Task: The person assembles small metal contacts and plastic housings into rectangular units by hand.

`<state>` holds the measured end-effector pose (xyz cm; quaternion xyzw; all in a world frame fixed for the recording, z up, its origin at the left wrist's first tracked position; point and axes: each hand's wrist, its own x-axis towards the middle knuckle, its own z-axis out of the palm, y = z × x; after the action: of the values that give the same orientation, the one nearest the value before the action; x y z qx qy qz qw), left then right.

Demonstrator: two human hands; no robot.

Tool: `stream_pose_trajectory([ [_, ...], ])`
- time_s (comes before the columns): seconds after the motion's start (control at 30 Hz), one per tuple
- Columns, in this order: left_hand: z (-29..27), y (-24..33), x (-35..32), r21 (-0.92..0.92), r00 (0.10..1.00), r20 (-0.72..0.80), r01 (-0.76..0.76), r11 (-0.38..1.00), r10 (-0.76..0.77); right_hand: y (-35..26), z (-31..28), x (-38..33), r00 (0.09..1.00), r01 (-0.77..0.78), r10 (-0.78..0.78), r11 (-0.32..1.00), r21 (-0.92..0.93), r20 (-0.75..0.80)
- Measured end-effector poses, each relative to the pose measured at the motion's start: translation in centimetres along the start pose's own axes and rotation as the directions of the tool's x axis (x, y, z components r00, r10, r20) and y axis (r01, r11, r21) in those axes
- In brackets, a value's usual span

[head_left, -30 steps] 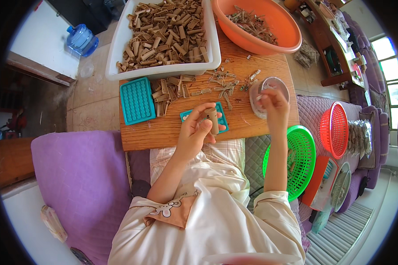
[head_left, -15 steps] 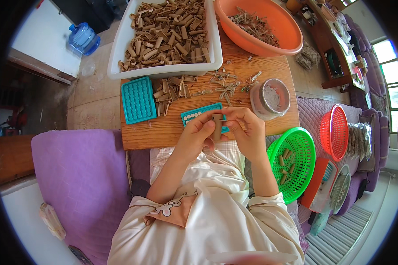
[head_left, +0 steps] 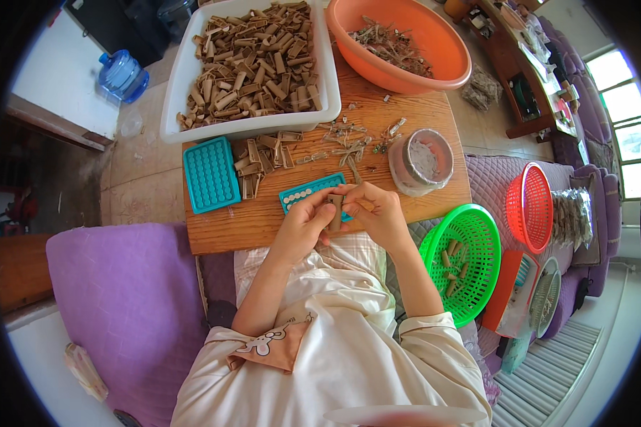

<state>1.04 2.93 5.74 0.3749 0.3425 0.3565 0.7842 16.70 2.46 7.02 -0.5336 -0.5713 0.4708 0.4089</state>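
Just over the table's near edge, my left hand (head_left: 300,226) is closed around a small brown plastic casing (head_left: 337,215), held upright between thumb and fingers. My right hand (head_left: 379,215) is pinched against the casing's right side; anything small between its fingertips is hidden. Right behind my hands lies a small teal tray (head_left: 327,182) with a row of white discs, partly covered by my fingers. Farther back are loose brown casings (head_left: 260,162) and a scatter of small wired parts (head_left: 347,136). A larger teal tray (head_left: 212,174) with round hollows sits to the left.
A white bin (head_left: 169,117) heaped with brown casings and an orange basin (head_left: 445,75) of wired parts stand at the back. A clear tub (head_left: 440,181) of pale material is on the right. Beside me are a green basket (head_left: 486,285) holding several casings and a red basket (head_left: 538,213).
The whole view has shifted slightly, so the table and bins sit a little farther left. Both hands stay together at the brown casing; the right fingers have shifted slightly against it.
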Motion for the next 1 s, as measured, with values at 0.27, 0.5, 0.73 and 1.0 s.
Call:
stream_pose_trajectory([
  [0.27, 0.4, 0.8, -0.6, -0.06, 0.998, 0.03, -0.048, 0.997, 0.049, -1.6, 0.1, -0.5, 0.977, 0.204, -0.211, 0.967, -0.153, -0.028],
  [0.5, -0.1, 0.1, -0.4, -0.036, 0.999, -0.042, -0.028, 0.999, 0.026, -0.2, 0.7, -0.1, 0.975, 0.208, -0.215, 0.972, -0.113, -0.056],
  [0.73, 0.5, -0.1, -0.1, 0.151, 0.941, -0.058, -0.322, 0.935, 0.333, -0.4, 1.9, -0.5, 0.97, 0.102, -0.041, 0.964, 0.247, -0.24],
  [1.0, 0.5, 0.0, -0.5, 0.459, 0.851, -0.02, -0.459, 0.761, 0.525, 0.7, 0.3, -2.7, 0.998, 0.044, -0.045, 0.999, -0.008, -0.033],
])
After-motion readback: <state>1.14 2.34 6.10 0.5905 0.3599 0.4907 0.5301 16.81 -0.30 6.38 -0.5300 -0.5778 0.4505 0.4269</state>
